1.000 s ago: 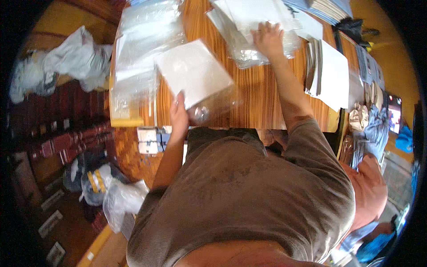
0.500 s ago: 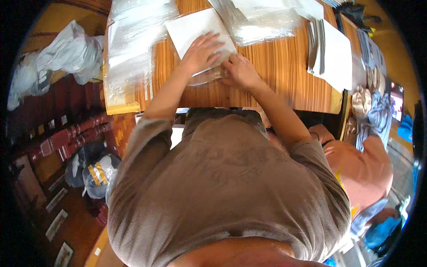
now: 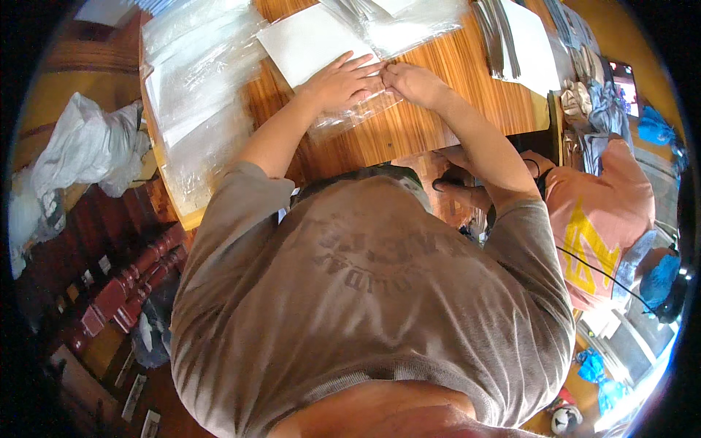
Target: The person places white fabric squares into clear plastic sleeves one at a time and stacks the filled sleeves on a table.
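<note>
A white flat sheet or card point(image 3: 303, 44) in a clear plastic bag lies on the striped wooden table before me. My left hand point(image 3: 342, 82) rests flat over its near part, fingers spread. At the right edge of the bag, my right hand point(image 3: 415, 84) has its fingers pinched together on the plastic, its fingertips close to those of the left. The loose clear flap point(image 3: 339, 123) of the bag sticks out toward me under the left hand. What exactly the right fingertips grip is partly hidden.
Clear plastic bags point(image 3: 212, 80) cover the table's left side; more bags point(image 3: 420, 29) lie beyond the sheet. A grey and white stack point(image 3: 526, 47) sits at the right. Another person in a pink shirt point(image 3: 599, 212) is at my right. White plastic bags point(image 3: 87, 146) hang at the left.
The view has turned and shifted. My right hand has come up along the bag's edge, nearer the left fingertips. The left hand stays flat on the sheet.
</note>
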The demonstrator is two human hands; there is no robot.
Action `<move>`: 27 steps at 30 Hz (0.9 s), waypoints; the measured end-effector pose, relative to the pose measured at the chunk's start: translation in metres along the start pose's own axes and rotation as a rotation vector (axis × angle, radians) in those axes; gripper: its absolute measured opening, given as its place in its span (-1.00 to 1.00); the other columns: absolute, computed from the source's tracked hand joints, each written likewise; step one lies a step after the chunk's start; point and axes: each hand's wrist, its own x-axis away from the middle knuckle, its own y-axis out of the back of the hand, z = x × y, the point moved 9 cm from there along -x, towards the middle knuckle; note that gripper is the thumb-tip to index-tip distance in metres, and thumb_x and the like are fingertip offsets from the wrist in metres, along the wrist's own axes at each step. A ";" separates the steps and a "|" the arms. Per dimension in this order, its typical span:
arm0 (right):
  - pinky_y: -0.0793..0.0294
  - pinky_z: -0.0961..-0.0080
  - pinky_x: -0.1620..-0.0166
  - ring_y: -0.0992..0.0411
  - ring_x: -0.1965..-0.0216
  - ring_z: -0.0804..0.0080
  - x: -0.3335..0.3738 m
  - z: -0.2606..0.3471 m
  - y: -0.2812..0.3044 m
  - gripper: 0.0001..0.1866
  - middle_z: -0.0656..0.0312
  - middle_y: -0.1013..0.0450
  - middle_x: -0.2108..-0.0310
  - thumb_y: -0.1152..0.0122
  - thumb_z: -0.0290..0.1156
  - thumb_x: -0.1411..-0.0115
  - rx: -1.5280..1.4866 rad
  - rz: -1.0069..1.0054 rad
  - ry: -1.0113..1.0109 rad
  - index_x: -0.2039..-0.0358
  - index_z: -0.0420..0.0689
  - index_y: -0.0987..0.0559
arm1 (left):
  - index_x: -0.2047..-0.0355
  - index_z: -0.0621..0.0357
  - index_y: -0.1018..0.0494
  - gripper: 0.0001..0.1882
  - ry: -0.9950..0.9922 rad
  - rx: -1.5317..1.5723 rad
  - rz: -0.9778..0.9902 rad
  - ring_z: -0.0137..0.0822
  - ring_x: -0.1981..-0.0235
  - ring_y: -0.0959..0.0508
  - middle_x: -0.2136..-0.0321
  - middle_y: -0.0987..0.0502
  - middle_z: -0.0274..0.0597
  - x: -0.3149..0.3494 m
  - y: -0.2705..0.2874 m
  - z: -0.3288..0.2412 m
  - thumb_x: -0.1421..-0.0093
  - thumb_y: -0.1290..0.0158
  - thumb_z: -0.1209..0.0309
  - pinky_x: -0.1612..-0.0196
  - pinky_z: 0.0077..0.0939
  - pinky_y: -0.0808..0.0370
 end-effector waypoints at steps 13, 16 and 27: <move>-0.62 0.27 -0.04 -0.60 -0.01 0.14 0.026 0.102 0.048 -0.68 0.06 -0.61 0.06 -0.23 -0.35 -0.26 0.360 -0.127 -0.082 0.02 -0.20 -0.66 | -0.50 -0.41 -0.24 -0.47 -0.001 -0.022 -0.069 -0.26 -0.60 0.00 -0.59 -0.05 -0.53 0.001 0.000 -0.006 -0.56 0.20 0.05 -0.61 0.02 0.09; -0.62 0.18 0.02 -0.59 0.11 0.05 0.002 0.074 0.019 -0.78 0.07 -0.56 0.20 -0.24 -0.25 -0.36 0.113 0.008 -0.249 0.14 -0.12 -0.65 | -0.52 -0.57 -0.18 -0.45 0.011 -0.101 -0.080 -0.32 -0.60 -0.01 -0.57 -0.08 -0.57 -0.004 -0.002 -0.004 -0.56 0.18 0.07 -0.63 -0.01 0.10; -0.58 0.28 -0.05 -0.57 0.07 0.19 0.055 0.105 0.058 -0.73 0.22 -0.55 0.18 -0.36 -0.29 -0.23 0.137 -0.418 0.141 0.09 -0.10 -0.65 | -0.52 -0.62 -0.15 -0.46 0.022 0.005 -0.107 -0.37 -0.60 0.02 -0.58 -0.03 -0.65 -0.001 0.003 -0.010 -0.57 0.19 0.08 -0.65 -0.07 0.11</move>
